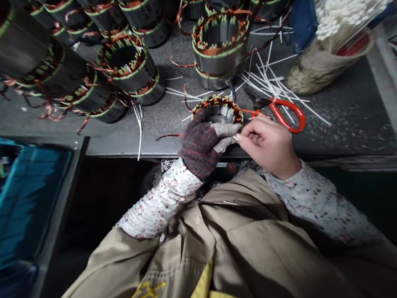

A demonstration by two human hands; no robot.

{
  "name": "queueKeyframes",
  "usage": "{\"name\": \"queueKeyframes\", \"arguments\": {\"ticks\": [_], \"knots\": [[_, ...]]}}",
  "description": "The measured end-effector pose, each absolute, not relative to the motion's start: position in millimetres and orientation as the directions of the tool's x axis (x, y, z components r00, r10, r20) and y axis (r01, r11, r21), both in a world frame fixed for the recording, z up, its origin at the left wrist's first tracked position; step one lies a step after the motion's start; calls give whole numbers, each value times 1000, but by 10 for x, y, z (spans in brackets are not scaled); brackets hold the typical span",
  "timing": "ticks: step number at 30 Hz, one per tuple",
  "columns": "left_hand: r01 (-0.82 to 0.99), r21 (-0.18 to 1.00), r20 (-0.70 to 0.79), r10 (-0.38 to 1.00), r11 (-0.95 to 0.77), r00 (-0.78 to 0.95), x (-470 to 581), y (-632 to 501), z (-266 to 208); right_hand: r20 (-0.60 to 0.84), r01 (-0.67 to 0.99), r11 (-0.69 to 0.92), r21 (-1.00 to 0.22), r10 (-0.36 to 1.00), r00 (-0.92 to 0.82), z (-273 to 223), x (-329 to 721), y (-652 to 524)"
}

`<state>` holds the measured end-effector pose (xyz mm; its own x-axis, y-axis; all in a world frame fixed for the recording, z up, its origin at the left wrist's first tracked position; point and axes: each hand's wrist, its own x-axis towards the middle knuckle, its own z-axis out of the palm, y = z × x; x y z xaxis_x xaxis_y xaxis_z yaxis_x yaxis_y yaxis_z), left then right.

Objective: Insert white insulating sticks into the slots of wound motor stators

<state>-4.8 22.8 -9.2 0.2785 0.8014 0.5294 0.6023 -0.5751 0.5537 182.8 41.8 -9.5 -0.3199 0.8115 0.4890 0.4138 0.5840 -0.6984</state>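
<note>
With the held stator as the clock's centre, nearest at six o'clock is the clothing, its yellow marks not readable. At eight o'clock stands a teal crate with greyish things inside, too blurred to name. The stator itself sits at the near edge of the counter. The gloved left hand grasps it at seven o'clock, fingers over the near rim. The bare right hand, at four o'clock, has curled fingers and its thumb closed against the forefinger; I cannot tell whether a strand is pinched there. Scissors lie at three o'clock, loose strips at two. Farther off, a two-high stack stands at twelve, more stacks from nine to eleven, their dark side markings illegible. At two o'clock a stained cup leans, filled with a white bundle and something red, beside a blue bin.
</note>
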Motion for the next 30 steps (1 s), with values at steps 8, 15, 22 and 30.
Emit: {"name": "queueKeyframes", "arguments": {"ticks": [8, 15, 22, 30], "knots": [[683, 429, 599, 752, -591, 275, -7, 138, -92, 399, 186, 527, -829, 791, -465, 392, 2050, 280], [705, 469, 609, 773, -532, 178, -5, 97, -168, 147, -34, 151, -988, 845, -514, 205, 2177, 255], [710, 452, 610, 768, -540, 196, 252, 69, -281, 274, -304, 219, -927, 950, -150, 262, 1789, 505], [814, 110, 555, 715, -570, 425, -133, -88, 133, 649, 356, 740, -571, 672, -356, -204, 1827, 512]]}}
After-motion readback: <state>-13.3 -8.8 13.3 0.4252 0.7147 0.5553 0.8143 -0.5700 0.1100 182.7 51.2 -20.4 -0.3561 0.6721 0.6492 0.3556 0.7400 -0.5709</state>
